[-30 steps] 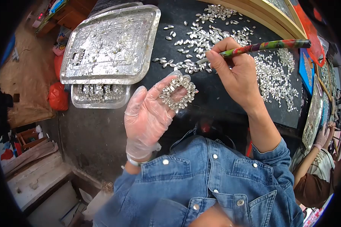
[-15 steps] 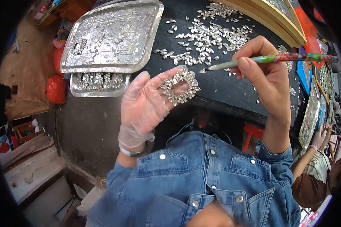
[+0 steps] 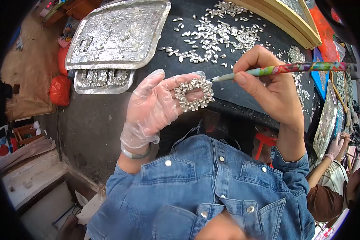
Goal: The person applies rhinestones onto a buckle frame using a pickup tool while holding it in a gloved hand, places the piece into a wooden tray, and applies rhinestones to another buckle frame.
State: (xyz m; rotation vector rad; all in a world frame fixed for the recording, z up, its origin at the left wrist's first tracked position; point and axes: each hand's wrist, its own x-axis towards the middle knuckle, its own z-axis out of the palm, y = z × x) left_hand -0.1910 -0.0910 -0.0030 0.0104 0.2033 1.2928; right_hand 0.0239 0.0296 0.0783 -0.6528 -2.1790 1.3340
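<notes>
My left hand (image 3: 152, 106), in a thin clear glove with a bangle at the wrist, lies palm up. On its fingers it supports an oval ring of clear rhinestones (image 3: 207, 94) around an open middle. Between thumb and fingers, my bare right hand (image 3: 270, 90) pinches a colourful pencil-like stick (image 3: 286, 69) with a pale front end. The stick's tip meets the ring's upper right edge; whether a stone is on it is too small to tell. Beyond the hands, many loose teardrop rhinestones (image 3: 212, 36) are scattered over the black tabletop (image 3: 236, 96).
A large silver tray (image 3: 116, 36) rests at the upper left over a smaller tray (image 3: 104, 90) holding stone pieces. A wooden frame (image 3: 284, 24) borders the table's far right. A red bag (image 3: 60, 90) hangs at left. Another person's gloved hand (image 3: 335, 148) is at far right.
My right hand has brought the stick left and slightly down, so its tip now meets the rhinestone ring. The ring has shifted slightly right on my left fingers' side of the view.
</notes>
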